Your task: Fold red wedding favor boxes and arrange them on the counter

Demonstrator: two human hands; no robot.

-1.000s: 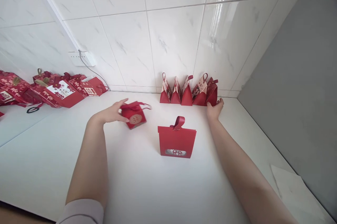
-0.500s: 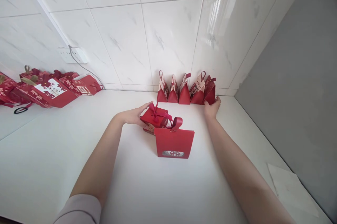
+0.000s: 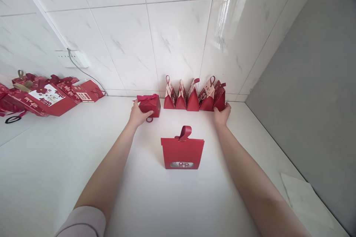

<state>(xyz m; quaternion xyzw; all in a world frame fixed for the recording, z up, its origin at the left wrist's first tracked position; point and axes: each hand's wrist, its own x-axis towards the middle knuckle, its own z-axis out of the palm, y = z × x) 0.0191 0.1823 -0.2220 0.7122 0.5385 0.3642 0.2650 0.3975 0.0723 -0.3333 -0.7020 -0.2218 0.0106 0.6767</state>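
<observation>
My left hand grips a small red gift box with a ribbon bow, which stands on the white counter at the left end of a row of red triangular gift boxes along the tiled wall. My right hand rests against the rightmost box of that row, fingers curled on its side. A flat red box with a looped handle and a small window stands on the counter between my forearms.
A pile of red gift bags and boxes lies at the far left under a wall socket with a cable. A grey panel closes the right side. White paper lies at the near right.
My left hand carried the small bow-topped box from beside the flat box back to the wall, setting it at the left end of the row. My right hand stayed on the rightmost box.
</observation>
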